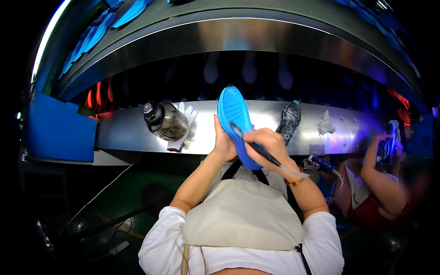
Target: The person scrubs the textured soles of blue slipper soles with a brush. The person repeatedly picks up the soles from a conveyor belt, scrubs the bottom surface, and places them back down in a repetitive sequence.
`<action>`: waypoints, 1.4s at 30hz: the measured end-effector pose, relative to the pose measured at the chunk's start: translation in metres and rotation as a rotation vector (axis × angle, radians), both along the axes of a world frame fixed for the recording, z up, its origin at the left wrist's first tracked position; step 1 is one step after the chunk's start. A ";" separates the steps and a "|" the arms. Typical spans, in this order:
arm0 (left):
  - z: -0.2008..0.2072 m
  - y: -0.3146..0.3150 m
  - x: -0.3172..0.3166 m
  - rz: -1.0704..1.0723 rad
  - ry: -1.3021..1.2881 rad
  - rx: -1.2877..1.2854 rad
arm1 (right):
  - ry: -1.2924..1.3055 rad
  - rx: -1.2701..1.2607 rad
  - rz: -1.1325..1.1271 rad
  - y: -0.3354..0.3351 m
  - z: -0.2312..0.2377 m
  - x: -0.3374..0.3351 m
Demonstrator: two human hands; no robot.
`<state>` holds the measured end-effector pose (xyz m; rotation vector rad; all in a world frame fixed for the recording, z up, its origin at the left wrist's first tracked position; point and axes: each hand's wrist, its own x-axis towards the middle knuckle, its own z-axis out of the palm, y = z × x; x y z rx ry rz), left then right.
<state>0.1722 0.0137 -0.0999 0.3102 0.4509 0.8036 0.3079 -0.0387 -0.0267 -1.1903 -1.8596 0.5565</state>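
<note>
In front of me a bright blue shoe sole is held up at a slant, its ribbed inner face towards me. My left hand is closed round its left edge. My right hand grips a slim, black-handled brush, whose dark tip touches the middle of the sole. The brush's pale rear end reaches back past my right wrist. Just right of my hands, a black-and-grey patterned shoe upper lies on the metal ledge.
A dark-lidded bottle stands left on the ledge beside a white glove. A crumpled pale piece lies further right. Behind runs a conveyor belt carrying blue soles. At far right another person handles a shoe part.
</note>
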 end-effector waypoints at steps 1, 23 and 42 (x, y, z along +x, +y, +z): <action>-0.003 0.003 -0.007 0.012 0.015 0.021 | -0.018 -0.054 0.078 -0.010 0.001 0.008; 0.055 -0.007 0.001 -0.012 -0.042 0.140 | 0.232 -0.142 0.507 0.004 0.042 0.041; 0.080 0.019 -0.009 0.220 0.018 0.207 | 0.433 -0.225 0.510 -0.015 0.029 0.055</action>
